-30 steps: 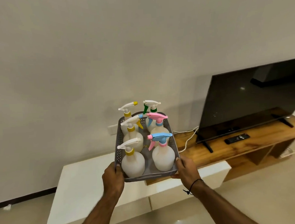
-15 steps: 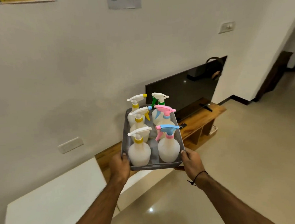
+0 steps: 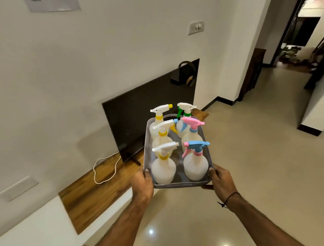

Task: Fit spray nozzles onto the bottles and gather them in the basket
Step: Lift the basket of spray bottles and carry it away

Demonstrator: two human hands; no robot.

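Basket (image 3: 146,142), grey perforated plastic, is held up in the air in front of the person, above the floor. Left hand (image 3: 142,187) grips the near left corner, thumb hooked over the rim and fingers curled underneath. Right hand (image 3: 220,181) grips the near right corner the same way; black cord bracelet (image 3: 228,200) sits on that wrist.

Six white bottles stand upright between the two grips, two columns of three, each with a nozzle fitted.
- Just beside the left grip: bottle with yellow collar (image 3: 163,169), white trigger head.
- Just beside the right grip: bottle with blue-and-pink nozzle (image 3: 196,165).
- Next row away from the hands: second yellow-collared bottle (image 3: 163,139) on the left, pink-nozzled bottle (image 3: 192,130) on the right.
- Farthest from the grips: bottle with yellow-tipped nozzle (image 3: 160,113) on the left, bottle with green trigger (image 3: 184,110) on the right.

Neighbouring bottles look to be touching or nearly so; exact contact cannot be told.

Beyond the far end of the basket: dark television (image 3: 147,108) on a wooden shelf (image 3: 90,193), white cable (image 3: 103,168) looped on it.
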